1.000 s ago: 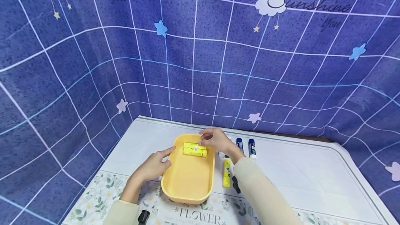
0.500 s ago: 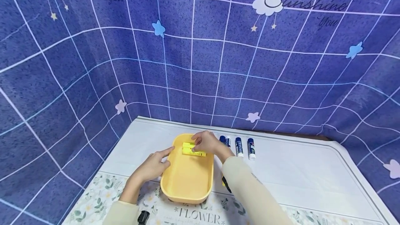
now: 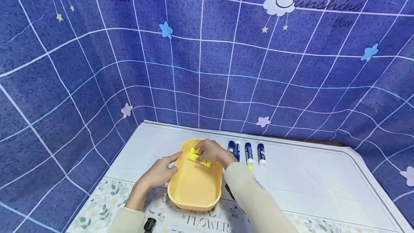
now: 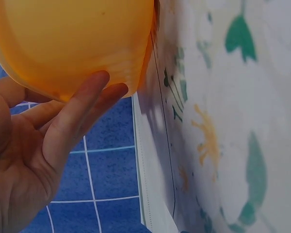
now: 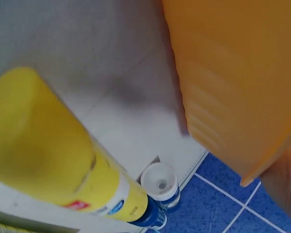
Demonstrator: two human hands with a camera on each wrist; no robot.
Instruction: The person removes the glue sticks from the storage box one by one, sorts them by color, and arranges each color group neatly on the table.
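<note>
A yellow tray [image 3: 194, 186] sits on the white table cover, and two yellow glue sticks [image 3: 198, 158] lie slightly askew at its far end. My right hand [image 3: 209, 151] reaches over the tray's far right corner with its fingers curled onto those sticks. My left hand [image 3: 159, 170] lies beside the tray, straight fingers touching its left wall; the left wrist view shows the fingertips [image 4: 99, 90] against the tray wall [image 4: 77, 39]. The right wrist view shows a yellow glue stick [image 5: 53, 155] up close beside the tray wall [image 5: 237, 73].
Three blue and white glue sticks [image 3: 248, 152] stand in a row on the cover right of the tray. Another yellow stick [image 3: 250, 167] peeks out behind my right sleeve. A blue grid-patterned cloth [image 3: 207, 64] hangs behind the table. The cover's near strip has a flower print [image 3: 106, 197].
My right hand has moved left and down onto the yellow sticks in the tray, and they have tilted. My sleeve now hides most of the yellow stick on the table. The left hand stays put.
</note>
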